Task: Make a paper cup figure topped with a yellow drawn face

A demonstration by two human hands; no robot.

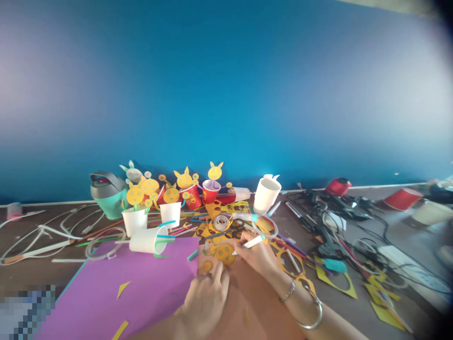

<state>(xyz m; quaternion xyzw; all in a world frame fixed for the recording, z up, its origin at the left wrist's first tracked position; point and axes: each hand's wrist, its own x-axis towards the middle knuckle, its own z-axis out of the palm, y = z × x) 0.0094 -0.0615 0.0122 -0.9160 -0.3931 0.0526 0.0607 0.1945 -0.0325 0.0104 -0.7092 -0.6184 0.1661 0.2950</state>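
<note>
In my right hand (257, 257) is a white marker (253, 242) with a green end, its tip at the right edge of a round yellow paper face (223, 252) with drawn features. My left hand (208, 290) lies just below that face, palm down, fingers reaching forward and apart, the fingertips at its lower edge. A small yellow paper disc (207, 266) sits left of the face. Both rest on an orange-brown sheet (255, 307). On the purple sheet (141, 288) to the left lie a teal marker cap (193, 255) and a tipped white paper cup (143, 240).
Behind stand white cups (134, 222) and red cups (211, 192) with yellow paper animal figures, plus a teal-and-grey container (109, 194). A tape roll (221, 222), scissors (235, 229) and yellow scraps (336, 278) lie about. Black cables (325, 226) and a power strip (406, 267) are at right.
</note>
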